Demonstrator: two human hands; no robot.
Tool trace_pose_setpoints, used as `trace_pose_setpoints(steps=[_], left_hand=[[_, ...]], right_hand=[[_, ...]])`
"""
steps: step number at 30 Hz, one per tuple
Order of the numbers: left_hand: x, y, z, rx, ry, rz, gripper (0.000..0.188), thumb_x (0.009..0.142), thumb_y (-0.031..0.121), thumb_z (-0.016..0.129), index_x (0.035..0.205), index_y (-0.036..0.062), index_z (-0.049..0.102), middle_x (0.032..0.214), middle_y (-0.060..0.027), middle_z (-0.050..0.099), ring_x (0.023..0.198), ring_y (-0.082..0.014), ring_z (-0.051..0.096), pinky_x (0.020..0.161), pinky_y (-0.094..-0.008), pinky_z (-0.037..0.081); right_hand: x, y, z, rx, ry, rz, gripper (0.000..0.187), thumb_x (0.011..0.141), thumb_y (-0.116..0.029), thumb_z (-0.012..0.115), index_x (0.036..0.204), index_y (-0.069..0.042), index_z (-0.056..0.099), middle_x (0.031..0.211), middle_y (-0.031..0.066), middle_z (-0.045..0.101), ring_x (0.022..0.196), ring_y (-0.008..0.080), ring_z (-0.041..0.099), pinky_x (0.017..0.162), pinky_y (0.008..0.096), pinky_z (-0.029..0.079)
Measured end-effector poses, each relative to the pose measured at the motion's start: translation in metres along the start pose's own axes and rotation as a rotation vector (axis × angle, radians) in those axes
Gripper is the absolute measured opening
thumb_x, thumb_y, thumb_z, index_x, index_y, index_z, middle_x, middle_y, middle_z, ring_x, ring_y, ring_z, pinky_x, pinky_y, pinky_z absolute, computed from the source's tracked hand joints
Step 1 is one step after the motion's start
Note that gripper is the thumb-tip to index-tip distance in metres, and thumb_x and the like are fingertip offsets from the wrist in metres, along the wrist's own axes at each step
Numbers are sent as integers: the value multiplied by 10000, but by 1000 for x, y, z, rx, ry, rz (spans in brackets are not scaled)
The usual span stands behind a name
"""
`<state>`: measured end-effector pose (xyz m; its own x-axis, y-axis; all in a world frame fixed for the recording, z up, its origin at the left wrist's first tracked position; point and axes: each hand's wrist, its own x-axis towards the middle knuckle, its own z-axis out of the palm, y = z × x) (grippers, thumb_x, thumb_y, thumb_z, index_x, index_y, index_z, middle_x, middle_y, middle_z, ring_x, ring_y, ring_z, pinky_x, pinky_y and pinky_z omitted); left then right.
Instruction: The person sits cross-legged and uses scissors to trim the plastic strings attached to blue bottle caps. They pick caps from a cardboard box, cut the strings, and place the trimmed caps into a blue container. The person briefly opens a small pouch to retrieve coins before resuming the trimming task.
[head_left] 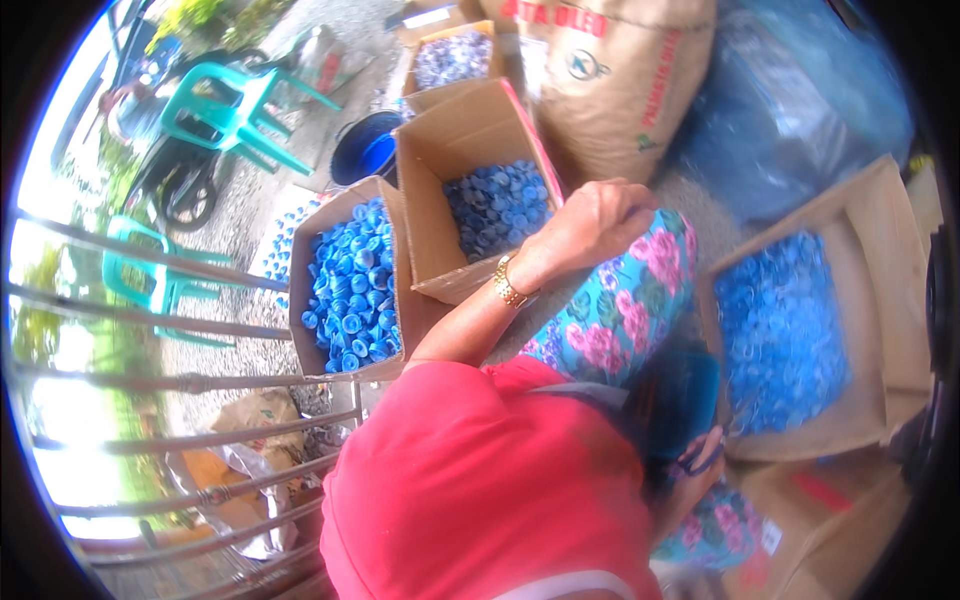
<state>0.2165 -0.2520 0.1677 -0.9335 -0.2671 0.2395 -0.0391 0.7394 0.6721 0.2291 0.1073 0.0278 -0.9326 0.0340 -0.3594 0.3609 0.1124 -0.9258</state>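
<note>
Left hand [597, 222] extended forward, fingers curled; right hand [700, 468] low, grip unclear.

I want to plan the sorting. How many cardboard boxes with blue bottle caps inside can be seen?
4. One bright-blue box at left, one middle box beside it, one far box at the top, one large box at right. Others may be hidden.

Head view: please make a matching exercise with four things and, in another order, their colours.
Things:
1. bottle caps
2. plastic chair
3. wristwatch
4. sleeve

Colours:
A. gold
B. red
C. blue
D. turquoise

Pairs: 1-C, 2-D, 3-A, 4-B
</note>
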Motion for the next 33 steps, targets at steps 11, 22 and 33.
trace_pose_setpoints(steps=[11, 22, 33], left_hand=[[-60, -176, 10, 560, 564, -352, 165, 794, 127, 552, 652, 43, 537, 660, -200, 561, 575, -370, 593, 529, -481, 487], [-66, -193, 45, 279, -239, -592, 266, 812, 213, 521, 861, -19, 641, 929, -256, 640, 876, -404, 634, 798, -516, 500], [-55, -183, 43, 448, 242, -486, 211, 819, 237, 520, 820, 55, 627, 906, -193, 590, 884, -374, 594, 819, -760, 320]], right_hand=[[30, 40, 8, -127, 142, 90, 448, 903, -440, 560, 768, -13, 573, 658, 4, 463, 563, 79, 434, 501, 228, 353], [29, -3, 53, -123, 25, -161, 469, 907, -396, 579, 705, 27, 575, 547, 46, 489, 442, 117, 470, 381, 231, 392], [37, 14, 41, -139, 80, -108, 487, 906, -402, 571, 688, 34, 574, 541, 56, 493, 440, 121, 475, 375, 234, 387]])
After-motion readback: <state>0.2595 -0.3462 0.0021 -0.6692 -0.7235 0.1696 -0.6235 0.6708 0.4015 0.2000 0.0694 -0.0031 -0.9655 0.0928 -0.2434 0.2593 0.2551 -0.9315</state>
